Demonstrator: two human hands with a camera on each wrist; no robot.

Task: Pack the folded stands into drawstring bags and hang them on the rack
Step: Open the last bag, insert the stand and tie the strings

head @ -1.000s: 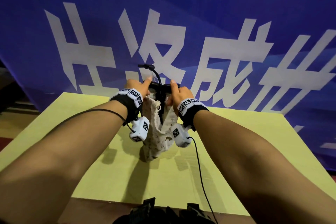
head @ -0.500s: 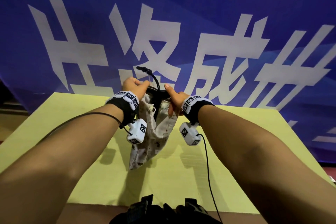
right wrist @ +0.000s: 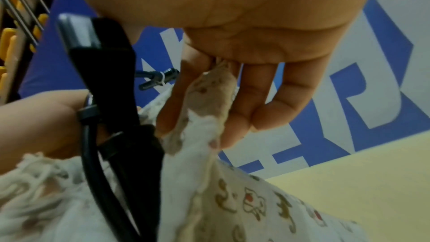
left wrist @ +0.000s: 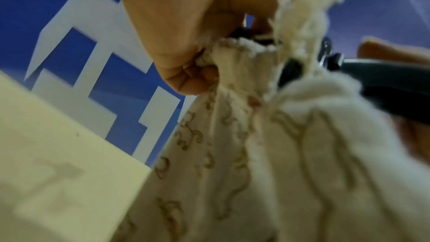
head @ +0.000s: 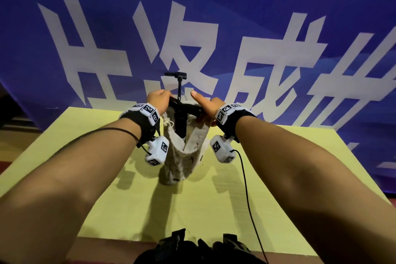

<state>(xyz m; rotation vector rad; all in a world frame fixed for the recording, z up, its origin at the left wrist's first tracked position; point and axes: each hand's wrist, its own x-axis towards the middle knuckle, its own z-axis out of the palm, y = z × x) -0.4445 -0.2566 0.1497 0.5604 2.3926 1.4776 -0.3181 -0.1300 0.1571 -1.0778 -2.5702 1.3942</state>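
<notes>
So the left hand [head: 158, 98] is fisted up on the left rim of the drawstring bag [head: 182, 163], fingers curled into the bunched cloth, and you can see that clearly in the left wrist view. The right hand [head: 209, 106] pinches the opposite rim between the thumb and the fingers [right wrist: 246, 98], which lie fairly straight with the fabric tucked behind them. Between the two hands the bag mouth is stretched open, and the folded stand [head: 180, 118] sits upright in it, lower half inside the bag, upper part and its thin neck sticking out above the rim. The bag looks like soft, floppy printed cotton, so I'd guess it has no shape of its own and will sag wherever it isn't held; the rim hem with the frayed cord [left wrist: 300, 17] is the sensible place to grab. The stand looks like rigid black plastic, probably light but bumpy, with a cable [right wrist: 93, 154] strapped along it that could snag the cloth going in. Below the bag is the yellow surface [head: 278, 178], with the bag's bottom touching or just about touching it. Behind the bag hangs a blue banner [head: 278, 6].
</notes>
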